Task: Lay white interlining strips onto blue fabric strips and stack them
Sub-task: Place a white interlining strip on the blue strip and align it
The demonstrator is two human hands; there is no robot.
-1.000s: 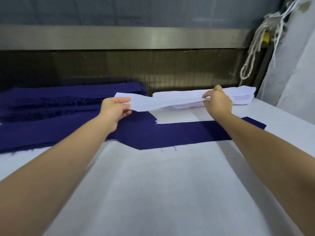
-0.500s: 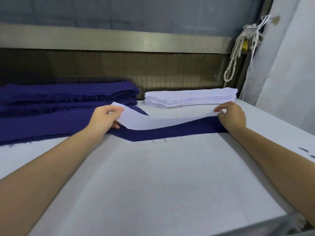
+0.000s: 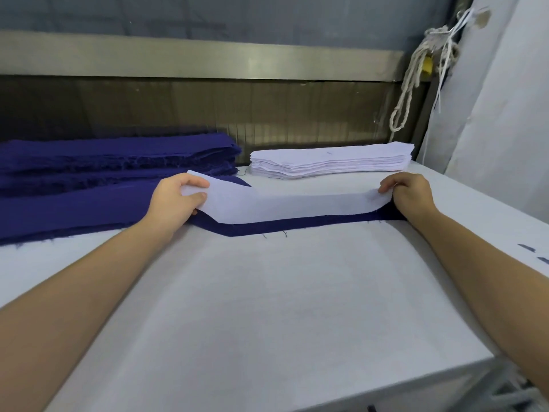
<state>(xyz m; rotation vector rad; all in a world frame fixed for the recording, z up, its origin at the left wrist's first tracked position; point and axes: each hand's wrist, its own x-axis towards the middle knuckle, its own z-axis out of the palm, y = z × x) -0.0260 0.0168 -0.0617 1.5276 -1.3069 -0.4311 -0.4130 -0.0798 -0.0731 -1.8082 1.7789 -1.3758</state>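
ITEM white interlining strip | PLACE sagging over blue fabric strip, towards the surface far edge; not yet flat | HOLD left hand fingers pinch one end; right hand fingers pinch the other | LEFT white pile far right, blue pile far left; many pairs judged outstanding

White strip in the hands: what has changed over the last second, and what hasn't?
The left hand and right hand brought the white interlining strip from up by the white stack down and nearer, so its middle now lies on the blue fabric strip. Both hands still pinch its ends; nothing was let go. The white stack and the blue piles stayed put.
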